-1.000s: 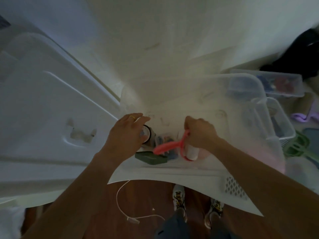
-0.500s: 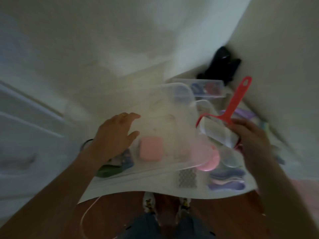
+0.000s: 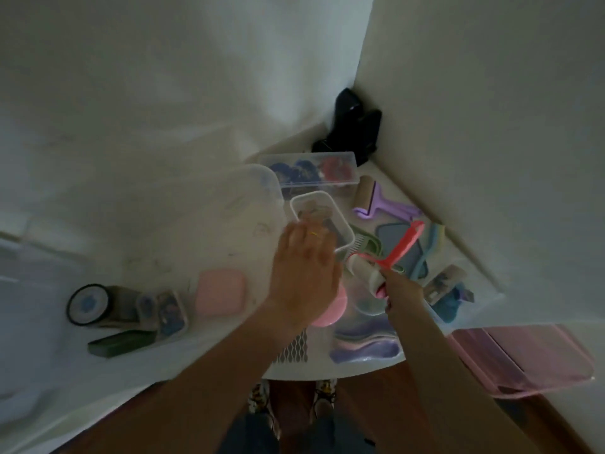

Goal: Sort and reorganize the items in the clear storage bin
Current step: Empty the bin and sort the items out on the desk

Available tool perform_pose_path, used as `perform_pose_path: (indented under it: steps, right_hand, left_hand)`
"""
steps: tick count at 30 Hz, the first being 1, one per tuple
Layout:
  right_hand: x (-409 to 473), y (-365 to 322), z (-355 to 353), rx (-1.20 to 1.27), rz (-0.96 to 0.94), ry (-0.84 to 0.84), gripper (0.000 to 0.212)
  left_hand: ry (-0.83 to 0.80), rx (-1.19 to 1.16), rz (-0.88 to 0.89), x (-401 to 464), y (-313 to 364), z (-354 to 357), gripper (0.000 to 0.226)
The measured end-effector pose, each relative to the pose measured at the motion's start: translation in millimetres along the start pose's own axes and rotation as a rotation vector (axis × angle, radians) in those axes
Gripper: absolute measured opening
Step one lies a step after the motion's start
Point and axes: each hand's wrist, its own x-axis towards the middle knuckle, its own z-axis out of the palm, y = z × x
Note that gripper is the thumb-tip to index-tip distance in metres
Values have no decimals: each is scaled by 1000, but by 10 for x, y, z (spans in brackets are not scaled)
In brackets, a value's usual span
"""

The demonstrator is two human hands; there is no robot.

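**binfan22:** Over on the right side of the desk (image 3: pixel 98 371), the right hand (image 3: pixel 401 294) is gripping the roll end of the red lint roller (image 3: pixel 386 260). Its handle points up and away to the right, toward the corner where the purple lint roller (image 3: pixel 381 204) already lies. So the long axis runs diagonally, roll near the person, handle tip far. I can't quite tell whether the roll is touching the desk or just above it.

**tidy_mo:** And the left hand (image 3: pixel 306 273)?

**binfan22:** Crossed over toward the middle, fingers loosely spread and holding nothing. The fingertips sit at the near edge of the small clear tub (image 3: pixel 343 221), which stands just right of the big clear storage bin (image 3: pixel 262 181). Can't tell if they're actually touching the rim.

**tidy_mo:** So which hand is better placed for the tub?

**binfan22:** Left, easily: it's right on it, and the right one is busy. My guess is the roller gets set down beside the purple one, since its handle already aims that way. The pink case (image 3: pixel 220 291) and the round tin (image 3: pixel 87 304) sit well off to the left.
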Motion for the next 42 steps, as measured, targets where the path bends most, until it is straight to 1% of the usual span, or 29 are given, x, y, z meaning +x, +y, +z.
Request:
perform_pose_path:
  steps: [1, 3, 6, 7, 8, 10, 11, 12, 14, 16, 17, 18, 19, 20, 21, 22, 23, 24, 26, 28, 30, 31, 35, 36, 37, 39, 40, 41, 42]
  right_hand:
    - [53, 17, 53, -11, -24, -22, 38]
    - [116, 38, 147, -18, -51, -45, 47]
    - [41, -30, 150, -41, -68, -89, 37]
    - [-14, -80, 127, -39, -89, -70, 35]
    - [-57, -109, 123, -74, -148, -22, 37]
    - [-267, -249, 145, -292, -363, 133, 49]
    - [-450, -365, 214, -372, -487, 177, 45]
    - [-688, -495, 314, -401, -622, 157, 36]
    - [-1200, -731, 570, -396, -834, -2, 19]
    - [-1546, -812, 956, -442, -964, -203, 12]
    - [-1614, -796, 1156, -534, -1009, -313, 13]
    - [-1659, -728, 1422, -668, -1041, -425, 17]
    - [-1629, -631, 1661, -853, -1046, -532, 28]
    - [-1604, -519, 1897, -1082, -1028, -629, 46]
    - [-1556, -367, 2137, -1334, -996, -697, 70]
    - [-1490, -202, 2342, -1552, -963, -723, 95]
    - [-1430, -48, 2501, -1708, -926, -719, 116]
    - [-1372, 89, 2627, -1803, -900, -696, 131]
    - [-1285, 268, 2791, -1867, -887, -660, 143]
    - [-1224, 346, 2870, -1887, -921, -653, 134]
    - [-1202, 347, 2880, -1914, -979, -653, 113]
    - [-1198, 339, 2872, -1942, -989, -656, 108]
    - [-1202, 269, 2810, -2075, -898, -647, 108]
    - [-1256, 251, 2808, -2036, -916, -624, 105]
    - [-1354, 233, 2826, -1924, -956, -629, 98]
    - [-1669, 248, 2911, -1577, -979, -704, 66]
    - [-1861, 289, 2977, -1447, -919, -762, 51]
    - [-2039, 363, 3052, -1392, -841, -833, 50]
    - [-2188, 476, 3126, -1404, -770, -914, 56]
  left_hand:
    - [-33, 22, 34, 2, 105, 54, 50]
    - [-75, 18, 28, -5, 222, 153, 47]
    - [-42, -33, -30, -41, 176, 171, 50]
    - [-6, -44, -55, -62, 102, 129, 51]
    - [32, -56, -82, -81, 13, 63, 51]
    - [99, -50, -137, -128, -251, -58, 51]
    - [124, -28, -158, -153, -440, -97, 51]
    - [140, 0, -178, -188, -659, -132, 50]
    - [127, 59, -219, -303, -1145, -198, 48]
    - [50, 117, -279, -469, -1647, -300, 50]
    - [3, 133, -306, -556, -1857, -359, 50]
    - [-46, 134, -332, -670, -2096, -418, 51]
    - [-92, 122, -353, -774, -2300, -477, 53]
    - [-140, 108, -364, -882, -2480, -538, 57]
    - [-198, 94, -376, -999, -2670, -589, 62]
    - [-260, 76, -385, -1102, -2842, -617, 69]
    - [-326, 56, -394, -1199, -2992, -629, 75]
    - [-384, 43, -396, -1281, -3118, -619, 82]
    - [-481, 87, -361, -1399, -3282, -553, 94]
    - [-559, 211, -281, -1434, -3366, -452, 99]
    - [-582, 323, -200, -1406, -3415, -353, 97]
    - [-589, 365, -164, -1382, -3434, -318, 93]
    - [-595, 424, -76, -1305, -3504, -268, 72]
    - [-587, 420, -73, -1295, -3523, -265, 68]
    - [-577, 418, -71, -1288, -3536, -263, 65]
    - [-560, 416, -63, -1289, -3538, -265, 63]
    - [-552, 420, -58, -1293, -3535, -261, 63]
    - [-548, 421, -55, -1299, -3533, -259, 63]
    - [-547, 421, -53, -1301, -3531, -258, 64]
